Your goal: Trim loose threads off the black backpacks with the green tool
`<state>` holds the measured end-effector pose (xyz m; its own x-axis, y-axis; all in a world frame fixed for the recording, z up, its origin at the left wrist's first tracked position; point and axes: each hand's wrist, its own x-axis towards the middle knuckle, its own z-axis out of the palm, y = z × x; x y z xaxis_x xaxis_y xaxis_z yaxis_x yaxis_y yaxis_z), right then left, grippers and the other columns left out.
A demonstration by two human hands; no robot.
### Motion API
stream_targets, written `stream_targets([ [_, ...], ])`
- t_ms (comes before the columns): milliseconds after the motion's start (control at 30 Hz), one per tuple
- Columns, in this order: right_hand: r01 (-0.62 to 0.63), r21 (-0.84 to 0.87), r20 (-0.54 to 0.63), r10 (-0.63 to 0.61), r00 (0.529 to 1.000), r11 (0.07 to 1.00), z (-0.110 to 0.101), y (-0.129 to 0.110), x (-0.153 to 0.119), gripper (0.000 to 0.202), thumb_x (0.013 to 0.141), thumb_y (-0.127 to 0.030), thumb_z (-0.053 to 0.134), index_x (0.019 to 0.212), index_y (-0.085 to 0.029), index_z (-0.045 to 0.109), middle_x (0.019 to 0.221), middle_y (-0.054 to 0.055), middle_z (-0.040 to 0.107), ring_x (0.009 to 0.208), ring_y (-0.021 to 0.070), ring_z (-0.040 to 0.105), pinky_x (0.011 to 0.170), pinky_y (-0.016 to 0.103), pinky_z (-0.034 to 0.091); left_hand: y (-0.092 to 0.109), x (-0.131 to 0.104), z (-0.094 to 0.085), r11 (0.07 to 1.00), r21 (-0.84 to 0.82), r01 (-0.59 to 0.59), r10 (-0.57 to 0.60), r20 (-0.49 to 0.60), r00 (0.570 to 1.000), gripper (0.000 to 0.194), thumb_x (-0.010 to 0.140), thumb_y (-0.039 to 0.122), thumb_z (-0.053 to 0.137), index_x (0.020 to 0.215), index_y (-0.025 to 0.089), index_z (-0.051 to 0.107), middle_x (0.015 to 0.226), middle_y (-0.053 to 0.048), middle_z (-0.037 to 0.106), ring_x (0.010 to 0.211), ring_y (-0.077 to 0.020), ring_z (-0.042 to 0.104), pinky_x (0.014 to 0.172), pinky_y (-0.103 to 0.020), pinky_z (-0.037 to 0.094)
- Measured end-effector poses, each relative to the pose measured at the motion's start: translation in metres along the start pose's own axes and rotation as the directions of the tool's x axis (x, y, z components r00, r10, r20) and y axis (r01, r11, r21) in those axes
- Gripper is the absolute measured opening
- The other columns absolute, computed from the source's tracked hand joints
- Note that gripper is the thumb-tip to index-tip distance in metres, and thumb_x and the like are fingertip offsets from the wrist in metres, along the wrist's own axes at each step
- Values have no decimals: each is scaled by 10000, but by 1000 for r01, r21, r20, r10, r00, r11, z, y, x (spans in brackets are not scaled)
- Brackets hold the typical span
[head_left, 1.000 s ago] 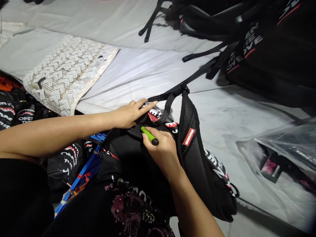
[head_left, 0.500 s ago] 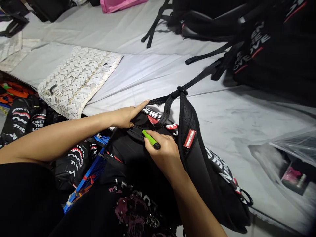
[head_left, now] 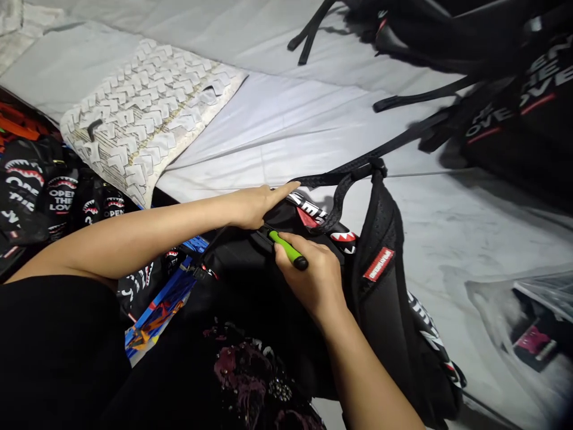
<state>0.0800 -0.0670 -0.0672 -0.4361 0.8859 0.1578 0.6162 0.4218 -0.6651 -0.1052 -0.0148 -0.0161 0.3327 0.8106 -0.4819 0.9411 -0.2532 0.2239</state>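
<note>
One tool (head_left: 283,245) is pinched in the right hand (head_left: 320,275), its long axis slanting up-left, tip just beside the left hand (head_left: 250,208). One bag (head_left: 387,316) is touched by that second hand, forefinger outstretched (any pinch beneath is hidden), and is lying partly on the cloth (head_left: 447,233).

Here's my black short-sleeved top (head_left: 54,346), mottled purple print (head_left: 242,373) and shiny beads (head_left: 280,391) glinting down below my right hand (head_left: 313,272).
</note>
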Motion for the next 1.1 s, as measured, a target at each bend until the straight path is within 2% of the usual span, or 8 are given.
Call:
stream_targets([
  [100, -2, 32, 17, 2, 1000, 999, -1, -2, -1, 254, 888, -280, 601, 1060, -202, 771, 1005, 77, 791, 853, 272, 755, 832, 395, 565, -2, 1, 3, 1000, -2, 1, -1, -21, 1000, 981, 835, 157, 589, 1599, 273, -14, 1266, -130, 605, 996, -207, 641, 797, -250, 486],
  [233, -13, -85, 13, 14, 1000, 996, -2, -6, 0, 241, 892, -294, 613, 1049, -209, 774, 981, 81, 792, 831, 270, 752, 847, 408, 555, -3, 2, 5, 1000, -29, -7, 6, -30, 1000, 978, 843, 142, 573, 1603, 284, -26, 1287, -138, 598, 1000, -220, 632, 813, -275, 476],
  [400, 6, -34, 71, -4, 997, 999, -5, -9, 2, 238, 897, -273, 621, 1073, -199, 763, 968, 62, 794, 808, 236, 748, 826, 362, 553, -3, 3, 5, 998, -62, -6, 4, -29, 1000, 988, 827, 149, 598, 1608, 270, 6, 1285, -157, 583, 993, -240, 631, 778, -287, 469],
  [500, 19, -113, 40, -15, 999, 993, -8, -9, 0, 237, 911, -277, 615, 1071, -180, 760, 947, 68, 794, 783, 246, 744, 802, 377, 541, -4, 4, 6, 997, -75, -22, 19, -40, 999, 999, 805, 131, 616, 1607, 269, 35, 1252, -154, 588, 966, -234, 630, 751, -280, 460],
  [667, 59, -36, 86, -56, 995, 998, -8, -9, 0, 248, 914, -251, 615, 1114, -180, 744, 1028, 61, 789, 844, 234, 748, 811, 348, 542, -5, 4, 9, 997, -72, -32, 27, -71, 997, 975, 806, 147, 625, 1603, 259, 74, 1217, -148, 600, 967, -242, 622, 761, -288, 464],
  [800, 38, -144, 74, -27, 997, 989, -9, -10, 1, 245, 906, -249, 633, 1110, -174, 746, 955, 65, 795, 794, 249, 745, 786, 367, 536, -5, 3, 9, 997, -71, -30, 25, -73, 997, 996, 814, 137, 619, 1604, 292, 32, 1212, -132, 599, 937, -223, 626, 772, -281, 472],
  [967, 9, -126, 123, 7, 992, 992, -9, -13, 3, 240, 891, -214, 647, 1106, -206, 754, 990, 47, 795, 830, 232, 750, 822, 343, 537, -7, 4, 9, 998, -50, -27, 23, -71, 997, 1003, 824, 144, 607, 1603, 288, -9, 1193, -122, 591, 970, -229, 629, 802, -285, 483],
  [1100, -33, -139, 93, 47, 995, 990, -7, -14, 5, 238, 893, -208, 643, 1103, -203, 755, 1025, 53, 791, 865, 241, 751, 856, 356, 529, -7, 6, 8, 999, -40, -33, 31, -40, 999, 1029, 822, 140, 603, 1599, 290, -54, 1201, -123, 570, 955, -225, 641, 785, -276, 484],
])
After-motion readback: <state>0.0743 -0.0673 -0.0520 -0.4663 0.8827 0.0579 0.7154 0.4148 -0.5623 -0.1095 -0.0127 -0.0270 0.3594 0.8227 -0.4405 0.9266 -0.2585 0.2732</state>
